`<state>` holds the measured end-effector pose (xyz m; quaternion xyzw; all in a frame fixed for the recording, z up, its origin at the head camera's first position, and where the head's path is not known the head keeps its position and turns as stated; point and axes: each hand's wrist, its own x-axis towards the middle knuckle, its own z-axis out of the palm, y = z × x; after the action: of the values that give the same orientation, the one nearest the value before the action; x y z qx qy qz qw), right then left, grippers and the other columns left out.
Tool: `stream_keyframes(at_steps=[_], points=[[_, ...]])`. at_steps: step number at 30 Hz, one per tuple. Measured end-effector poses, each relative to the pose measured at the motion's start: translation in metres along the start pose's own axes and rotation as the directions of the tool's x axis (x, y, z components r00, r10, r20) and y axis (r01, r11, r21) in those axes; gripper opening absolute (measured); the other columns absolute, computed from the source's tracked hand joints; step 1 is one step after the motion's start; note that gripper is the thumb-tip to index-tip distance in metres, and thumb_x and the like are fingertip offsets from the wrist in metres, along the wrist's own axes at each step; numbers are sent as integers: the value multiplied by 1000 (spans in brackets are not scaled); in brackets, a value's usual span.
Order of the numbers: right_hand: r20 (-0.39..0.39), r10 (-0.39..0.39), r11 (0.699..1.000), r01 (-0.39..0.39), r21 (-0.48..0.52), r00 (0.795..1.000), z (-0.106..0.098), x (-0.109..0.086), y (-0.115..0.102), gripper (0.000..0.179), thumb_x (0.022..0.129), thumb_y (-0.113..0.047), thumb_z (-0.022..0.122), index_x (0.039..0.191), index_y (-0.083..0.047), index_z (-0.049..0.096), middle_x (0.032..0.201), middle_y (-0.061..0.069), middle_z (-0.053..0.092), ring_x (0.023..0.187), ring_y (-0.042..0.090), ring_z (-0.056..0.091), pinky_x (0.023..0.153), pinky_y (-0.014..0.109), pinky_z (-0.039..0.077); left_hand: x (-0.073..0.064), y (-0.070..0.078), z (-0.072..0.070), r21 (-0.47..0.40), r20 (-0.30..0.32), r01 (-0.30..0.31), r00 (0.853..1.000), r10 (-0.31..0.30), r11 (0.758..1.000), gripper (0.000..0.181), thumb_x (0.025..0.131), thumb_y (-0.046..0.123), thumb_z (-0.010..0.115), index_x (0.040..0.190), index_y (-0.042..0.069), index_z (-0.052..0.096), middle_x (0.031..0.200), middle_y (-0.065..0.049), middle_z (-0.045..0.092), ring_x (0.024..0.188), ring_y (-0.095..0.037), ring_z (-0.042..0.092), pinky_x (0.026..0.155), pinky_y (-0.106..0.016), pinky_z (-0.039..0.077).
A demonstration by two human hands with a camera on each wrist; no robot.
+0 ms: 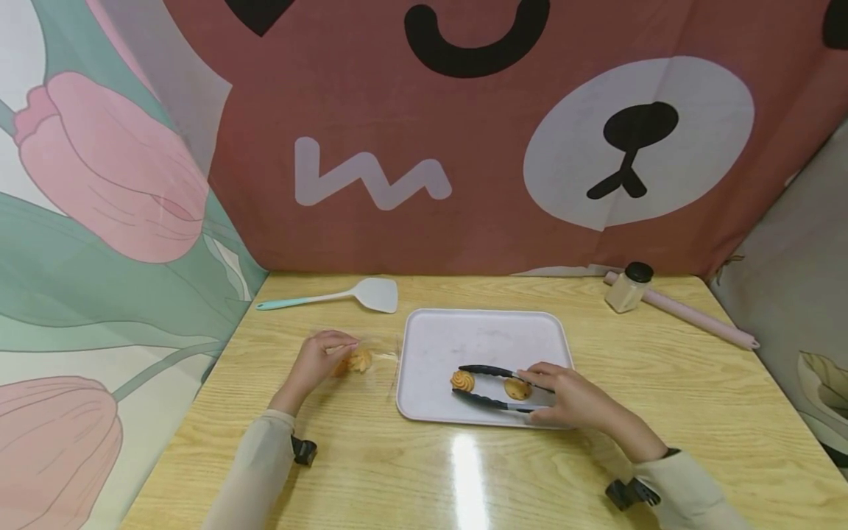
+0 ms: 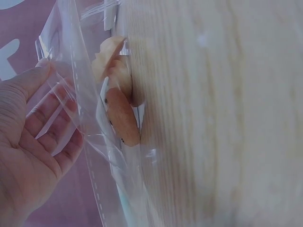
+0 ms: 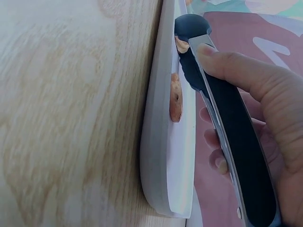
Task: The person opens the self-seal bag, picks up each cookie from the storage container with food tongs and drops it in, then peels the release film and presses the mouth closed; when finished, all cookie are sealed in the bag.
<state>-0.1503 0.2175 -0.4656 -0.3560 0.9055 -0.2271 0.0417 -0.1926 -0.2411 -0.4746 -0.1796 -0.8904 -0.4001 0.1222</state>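
My left hand (image 1: 321,358) pinches the edge of a clear plastic bag (image 2: 80,109) between thumb and fingers. Inside the bag lie a swirled cookie (image 1: 361,361) and a flat cookie with dark bits (image 2: 122,118). To the right, my right hand (image 1: 579,397) grips black-and-silver tongs (image 3: 239,151) over a white tray (image 1: 483,331). The tong tips stand on either side of a swirled cookie (image 1: 462,380). Closer to the hand, a flat cookie (image 1: 517,389) lies on the tray between the tong arms.
A spatula (image 1: 377,294) with a mint handle lies behind the bag. At the back right, a black-lidded jar (image 1: 626,288) stands by a pink rolling pin (image 1: 702,318). A printed cloth (image 1: 397,243) hangs along the table's far edge.
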Motion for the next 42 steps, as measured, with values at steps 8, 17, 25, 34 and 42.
stream_keyframes(at_steps=[8,17,25,34,42], points=[[-7,0,1000,0,1,1000,0,-1,0,68,75,-30,81,131,-2,55,121,12,57,104,24,58,80,37,53,0,3,-1,8,-8,-2,1000,2,1000,12,85,8,70,93,1,75,92,-9,71,92,-30,63,86,-48,51],[-4,-6,1000,7,10,1000,-2,-1,-1,67,76,-28,80,131,-1,55,121,13,57,104,25,58,80,38,53,0,3,0,12,-13,-4,1000,4,1000,11,84,8,71,92,0,75,92,-9,71,92,-29,64,86,-47,51],[-14,-2,1000,2,3,1000,-1,0,-1,67,75,-26,81,132,-1,54,121,11,57,105,23,58,81,37,53,0,2,0,11,-18,-17,1000,17,1000,11,84,7,71,91,1,75,91,-8,71,90,-28,64,84,-46,52],[-34,-31,1000,31,-4,999,-2,2,-1,64,77,-24,80,131,-2,55,120,13,58,105,26,58,79,38,53,0,1,-1,14,-14,-24,1000,24,1000,11,84,8,71,92,1,75,91,-8,71,90,-28,64,84,-47,51],[-36,-24,1000,23,-6,999,-1,5,-1,65,76,-26,80,131,-3,55,120,12,58,104,25,58,78,36,53,0,4,-1,7,4,24,1000,-24,1000,12,84,9,71,93,2,75,93,-8,71,94,-28,63,87,-47,50]])
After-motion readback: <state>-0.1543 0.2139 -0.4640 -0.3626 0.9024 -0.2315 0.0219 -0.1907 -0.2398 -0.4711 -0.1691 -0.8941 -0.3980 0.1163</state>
